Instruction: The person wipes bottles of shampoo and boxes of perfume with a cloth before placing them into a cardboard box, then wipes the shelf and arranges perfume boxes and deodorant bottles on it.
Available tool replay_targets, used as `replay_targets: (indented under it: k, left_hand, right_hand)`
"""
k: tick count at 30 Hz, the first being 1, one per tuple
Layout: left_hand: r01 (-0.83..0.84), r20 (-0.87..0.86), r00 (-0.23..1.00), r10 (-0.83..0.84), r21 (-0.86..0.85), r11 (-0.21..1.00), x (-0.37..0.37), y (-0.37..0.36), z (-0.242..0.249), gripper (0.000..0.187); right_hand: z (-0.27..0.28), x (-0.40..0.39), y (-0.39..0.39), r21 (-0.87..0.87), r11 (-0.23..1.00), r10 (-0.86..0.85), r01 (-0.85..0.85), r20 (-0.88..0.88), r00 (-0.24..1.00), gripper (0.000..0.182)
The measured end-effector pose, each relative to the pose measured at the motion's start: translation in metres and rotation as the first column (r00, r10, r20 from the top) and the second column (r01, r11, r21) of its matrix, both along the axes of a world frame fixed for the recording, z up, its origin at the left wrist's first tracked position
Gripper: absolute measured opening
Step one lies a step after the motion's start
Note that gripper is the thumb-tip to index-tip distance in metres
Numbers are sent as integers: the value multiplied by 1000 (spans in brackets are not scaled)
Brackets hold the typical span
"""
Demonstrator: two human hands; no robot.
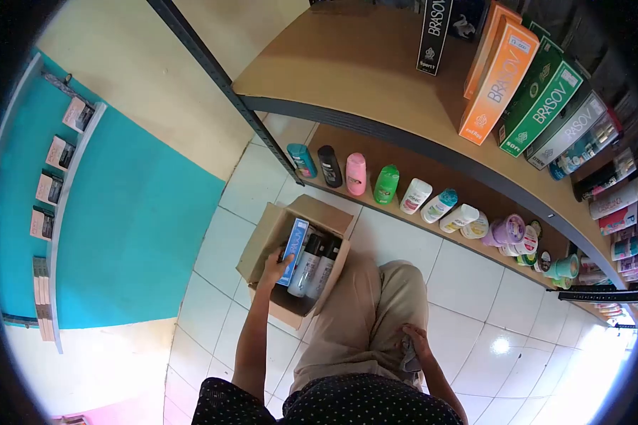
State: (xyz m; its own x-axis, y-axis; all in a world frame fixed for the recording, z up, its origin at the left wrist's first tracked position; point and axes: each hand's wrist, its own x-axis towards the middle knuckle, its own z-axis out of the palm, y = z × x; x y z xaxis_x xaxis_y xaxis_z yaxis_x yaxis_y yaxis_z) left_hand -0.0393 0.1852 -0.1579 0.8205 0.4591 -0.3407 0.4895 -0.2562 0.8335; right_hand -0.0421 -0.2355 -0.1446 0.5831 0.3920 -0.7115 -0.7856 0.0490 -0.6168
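Observation:
My left hand (276, 268) reaches into an open cardboard box (261, 237) on the floor. Its fingers are closed on a slim blue box (294, 249) with BRASOV-style lettering. Beside that box, two spray bottles with black caps, a pale one (305, 273) and another (322, 275), lie tilted in the carton. My right hand (417, 340) rests by my right knee, closed on a crumpled grey cloth (410, 358); part of the cloth is hidden by the hand.
A shelf rack's lower board carries a pink bottle (356, 174), a green bottle (386, 184) and several others. Its upper board (354, 71) holds an orange box (500, 81) and a green box (541, 99). A wall shelf (74, 191) with small boxes hangs at left. White tiles (461, 276) cover the floor.

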Motion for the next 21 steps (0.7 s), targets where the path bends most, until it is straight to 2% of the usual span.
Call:
replay_targets:
  k: [2,4,6,7,8,9,10,11,12,13,14,15,16,17,18,19,20,21]
  left_hand:
    - [18,-86,996,-13,49,999,-8,4,-20,49]
    - [-21,-76,997,21,1,1000,-11,2,-30,50]
    - [13,-139,990,17,213,977,-19,11,-59,48]
    - [17,-136,991,13,213,977,-28,11,-64,48]
    - [140,-270,962,-36,376,916,-27,7,-59,47]
    - [272,-392,918,-60,513,814,-15,3,-49,46]
    - [179,-320,947,-14,494,851,0,-23,9,45]
    - [119,-142,989,-30,677,727,12,-37,34,44]
    - [169,-291,957,7,576,800,39,-56,90,43]
    - [66,39,994,-105,547,835,57,-64,109,35]
    - [10,299,929,-220,572,820,83,-76,143,31]
    - [-55,526,788,-321,578,814,114,-88,183,26]
    - [-121,690,666,-285,477,871,142,-102,219,21]
    - [-163,796,502,-338,471,867,172,-106,247,23]
    - [-74,852,465,-239,307,949,204,-114,269,30]
    - [-3,879,426,-215,239,971,238,-120,288,41]
    - [-47,835,437,-333,391,919,282,-115,292,52]
    - [19,827,462,-321,353,936,323,-117,293,56]
  right_hand:
    - [-5,-2,-2,-3,1000,-21,21,24,1000,19]
    - [-8,0,-3,20,1000,17,-17,21,1000,20]
    - [-7,-1,-3,-5,999,44,-44,43,998,20]
    - [-7,1,-2,-29,997,68,-66,74,995,20]
    - [-11,2,-3,-28,998,54,-52,92,994,20]
    - [-16,0,-7,33,997,75,-76,33,997,21]
    - [-23,-2,-10,95,991,96,-94,-20,995,22]
    - [-32,-6,-11,95,993,65,-67,17,998,22]
    - [-41,-14,-11,21,998,60,-62,107,993,23]
    - [-46,-15,-9,-59,997,65,-54,186,980,24]
    - [-43,-10,-8,-67,997,48,-35,204,978,24]
    - [-29,-4,-3,-84,994,83,-70,155,984,24]
    - [-12,1,3,-96,989,119,-110,102,988,25]
    - [14,7,8,27,998,50,-48,-70,996,24]
    - [12,6,7,25,999,45,-44,-60,997,24]
    - [7,3,5,24,999,37,-36,-40,999,24]
    - [1,-1,2,23,999,31,-30,-23,999,24]
    - [-5,-3,2,20,999,34,-33,-18,999,24]
